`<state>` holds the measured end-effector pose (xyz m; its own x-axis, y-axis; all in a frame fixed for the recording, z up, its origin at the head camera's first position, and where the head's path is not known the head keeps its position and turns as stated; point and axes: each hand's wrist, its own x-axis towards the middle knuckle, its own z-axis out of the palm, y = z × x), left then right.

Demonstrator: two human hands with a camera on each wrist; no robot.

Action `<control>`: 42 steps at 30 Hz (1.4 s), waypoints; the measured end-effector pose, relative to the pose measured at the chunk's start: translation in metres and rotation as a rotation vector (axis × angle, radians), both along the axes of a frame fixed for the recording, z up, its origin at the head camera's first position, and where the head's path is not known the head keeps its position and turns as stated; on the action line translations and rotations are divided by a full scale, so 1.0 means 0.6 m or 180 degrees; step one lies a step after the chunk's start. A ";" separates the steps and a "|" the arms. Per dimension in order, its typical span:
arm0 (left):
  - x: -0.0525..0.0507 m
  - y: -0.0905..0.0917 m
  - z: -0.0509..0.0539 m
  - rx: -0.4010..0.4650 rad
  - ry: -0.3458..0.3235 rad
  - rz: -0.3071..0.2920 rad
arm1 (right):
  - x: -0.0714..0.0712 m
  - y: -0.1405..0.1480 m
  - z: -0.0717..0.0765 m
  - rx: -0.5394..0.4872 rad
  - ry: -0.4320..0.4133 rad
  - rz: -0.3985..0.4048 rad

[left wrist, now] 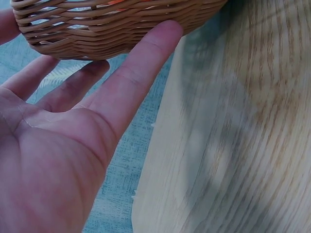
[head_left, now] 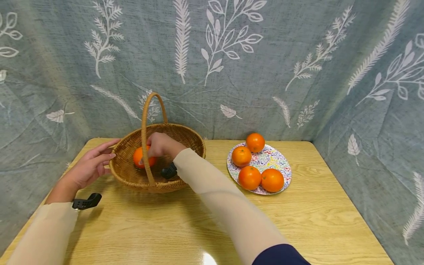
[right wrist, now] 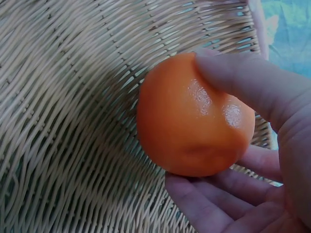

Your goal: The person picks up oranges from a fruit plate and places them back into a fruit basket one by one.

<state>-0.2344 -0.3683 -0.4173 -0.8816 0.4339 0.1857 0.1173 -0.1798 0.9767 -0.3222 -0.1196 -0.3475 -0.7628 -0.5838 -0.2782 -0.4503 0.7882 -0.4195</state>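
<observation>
Inside the brown wicker basket [head_left: 180, 186], my right hand [head_left: 162, 144] grips an orange [head_left: 139, 157] near the left side. The right wrist view shows the thumb over the top of the orange [right wrist: 194, 126] and the fingers beneath it, with woven basket wall [right wrist: 58, 121] around. My left hand [head_left: 89, 163] is at the basket's left end, its fingers extended and touching the rim. In the left wrist view, the straight thumb of the left hand [left wrist: 73, 131] lies against the outside of the weave [left wrist: 97, 29]; other fingertips are partly hidden behind the basket.
To the right of the basket, a round plate [head_left: 265, 161] with a multicoloured squiggle pattern holds several oranges [head_left: 250, 178]. The basket's tall arched handle [head_left: 144, 129] rises beside the right hand. A leaf-patterned grey-blue cloth [head_left: 198, 73] stands behind the wooden table [head_left: 314, 206].
</observation>
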 end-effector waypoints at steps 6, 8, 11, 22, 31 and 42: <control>-0.001 0.004 -0.003 -0.0042 -0.0013 0.0066 | 0.003 -0.003 -0.005 0.0188 0.0114 0.0051; 0.000 0.005 -0.004 -0.0074 -0.0020 0.0081 | 0.005 -0.004 -0.007 0.0269 0.0141 0.0105; 0.001 0.009 -0.004 -0.0097 -0.0035 0.0076 | 0.007 -0.004 -0.008 0.0410 0.0204 0.0149; -0.001 0.018 0.000 -0.0198 -0.0073 0.0114 | -0.003 0.026 -0.003 0.0282 -0.0078 0.0332; 0.003 0.006 -0.002 -0.0194 -0.0038 0.0110 | 0.013 0.076 0.018 -0.0141 -0.0082 0.0509; 0.003 0.004 0.002 -0.0198 0.0001 0.0146 | 0.037 0.230 0.042 -0.1463 -0.0109 0.0242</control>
<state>-0.2324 -0.3661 -0.4159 -0.9008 0.4038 0.1599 0.1241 -0.1133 0.9858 -0.3002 0.0186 -0.3220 -0.7080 -0.7062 -0.0018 -0.4794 0.4824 -0.7331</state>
